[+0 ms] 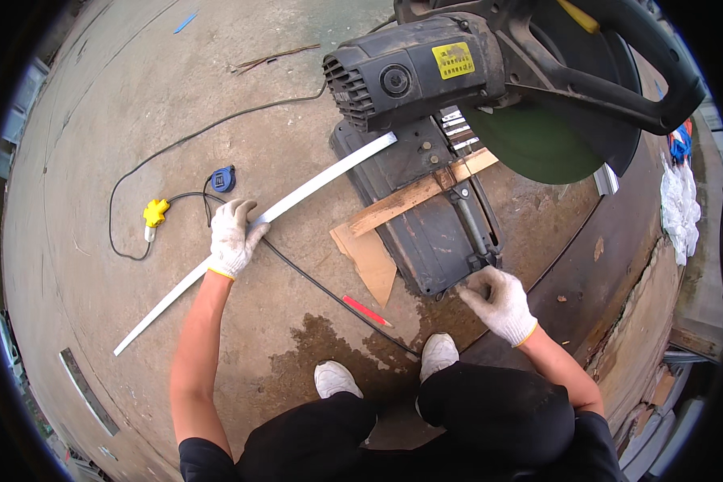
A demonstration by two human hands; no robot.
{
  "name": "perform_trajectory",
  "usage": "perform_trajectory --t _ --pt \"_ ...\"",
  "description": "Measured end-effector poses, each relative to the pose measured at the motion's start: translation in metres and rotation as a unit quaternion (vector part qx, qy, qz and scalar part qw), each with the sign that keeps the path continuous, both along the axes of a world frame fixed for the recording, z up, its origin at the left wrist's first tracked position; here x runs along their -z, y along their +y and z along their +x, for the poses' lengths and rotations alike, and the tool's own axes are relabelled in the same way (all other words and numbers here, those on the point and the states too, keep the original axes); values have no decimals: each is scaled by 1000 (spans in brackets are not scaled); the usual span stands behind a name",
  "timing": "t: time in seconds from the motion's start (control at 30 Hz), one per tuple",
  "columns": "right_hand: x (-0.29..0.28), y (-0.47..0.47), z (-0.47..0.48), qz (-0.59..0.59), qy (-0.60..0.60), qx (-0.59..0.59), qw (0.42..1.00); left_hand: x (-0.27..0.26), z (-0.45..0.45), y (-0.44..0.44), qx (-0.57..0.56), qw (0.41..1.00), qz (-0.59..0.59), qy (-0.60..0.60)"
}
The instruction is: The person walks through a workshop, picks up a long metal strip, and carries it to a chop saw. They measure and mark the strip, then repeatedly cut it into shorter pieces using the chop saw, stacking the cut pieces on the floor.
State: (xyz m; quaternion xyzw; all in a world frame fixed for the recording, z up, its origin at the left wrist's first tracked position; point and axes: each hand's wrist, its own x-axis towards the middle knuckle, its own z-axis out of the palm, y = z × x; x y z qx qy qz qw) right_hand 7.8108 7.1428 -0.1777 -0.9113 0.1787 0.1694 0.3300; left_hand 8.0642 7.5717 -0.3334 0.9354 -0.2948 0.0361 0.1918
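Note:
My left hand [232, 238], in a white work glove, grips a long narrow white bar [325, 178] near its middle. The bar slants, its upper end over the dark base [422, 253] of an abrasive cut-off saw and its lower end at left. My right hand [499, 304], also gloved, has its fingers curled at the vise crank at the near end of the base; the glove hides most of the crank. The vise screw [473, 220] runs up from there. The saw's abrasive disc [536, 144] is raised, under the motor [416, 72] and handle [663, 102].
A wooden strip [410, 199] crosses the saw base, with a cardboard piece [367, 259] beside it. On the concrete lie a red pencil [367, 311], a blue tape measure [223, 179], a yellow power splitter [155, 212] and a black cable [313, 280]. Plastic sheeting [679, 208] sits far right.

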Motion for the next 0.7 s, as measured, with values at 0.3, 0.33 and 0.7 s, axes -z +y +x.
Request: perform_trajectory --t 0.3,0.33,0.7 --pt "79 -99 -48 -125 102 -69 984 -45 -20 -203 114 925 210 296" --pt "84 -106 -42 -79 127 -77 986 -47 -20 -214 107 914 223 320" --pt "95 -42 -50 -327 184 -86 923 -3 -37 -226 49 951 96 290"
